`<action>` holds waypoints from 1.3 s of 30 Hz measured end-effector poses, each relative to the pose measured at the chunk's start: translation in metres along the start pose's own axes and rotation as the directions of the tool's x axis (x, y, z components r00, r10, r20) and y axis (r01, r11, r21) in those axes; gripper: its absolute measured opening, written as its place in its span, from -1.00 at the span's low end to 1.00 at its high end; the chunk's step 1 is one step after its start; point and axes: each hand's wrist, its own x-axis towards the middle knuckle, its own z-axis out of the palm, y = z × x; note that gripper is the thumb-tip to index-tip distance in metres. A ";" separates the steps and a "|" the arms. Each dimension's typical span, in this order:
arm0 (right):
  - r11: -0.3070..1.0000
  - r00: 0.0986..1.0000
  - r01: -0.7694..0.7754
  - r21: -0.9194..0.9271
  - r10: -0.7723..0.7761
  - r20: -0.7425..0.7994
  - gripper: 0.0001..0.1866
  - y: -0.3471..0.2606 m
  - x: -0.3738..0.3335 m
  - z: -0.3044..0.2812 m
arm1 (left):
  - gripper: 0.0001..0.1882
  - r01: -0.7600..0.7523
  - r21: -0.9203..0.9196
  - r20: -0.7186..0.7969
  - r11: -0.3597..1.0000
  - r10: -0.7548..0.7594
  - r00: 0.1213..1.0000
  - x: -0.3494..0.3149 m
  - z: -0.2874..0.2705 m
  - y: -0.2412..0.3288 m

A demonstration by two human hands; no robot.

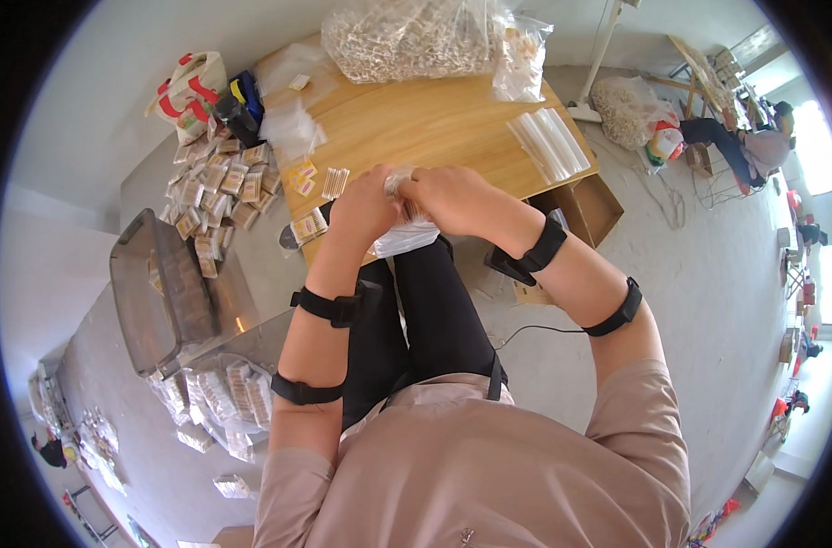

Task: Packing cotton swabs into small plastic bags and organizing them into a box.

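My left hand (365,203) and my right hand (445,195) meet over the table's front edge. Both have their fingers curled round a clear plastic bag (399,179), whose contents are mostly hidden by the hands. Just below them, a stack of clear plastic bags (405,238) lies over my lap. Left of my left hand is a row of slim pale sticks (335,184), with small yellow-and-white cards (302,176) beside it. A filled pack with a yellow label (309,225) rests at the table's left front corner.
The wooden table (416,119) bears a large bulging clear bag (407,41) and flat plastic sleeves (548,146). Filled packs (217,187) are heaped at left, near a grey plastic bin (160,292). An open drawer (589,208) juts out at right. Another person (754,151) sits far right.
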 end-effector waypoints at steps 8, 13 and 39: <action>0.991 0.918 0.043 -0.128 -0.090 -0.387 -0.77 0.012 -0.006 -0.015 | -0.56 -0.002 0.238 -0.190 0.971 0.049 0.981 -0.010 -0.009 0.003; 0.933 0.939 -0.265 0.243 0.306 -0.153 -0.78 0.024 -0.018 -0.005 | -0.60 0.146 0.235 -0.094 0.961 -0.127 0.987 -0.020 -0.025 -0.001; 0.957 0.973 0.139 0.254 -0.084 -0.214 -0.82 0.023 -0.015 -0.007 | -0.72 -0.524 0.267 -0.098 0.809 0.564 0.820 -0.040 -0.047 -0.006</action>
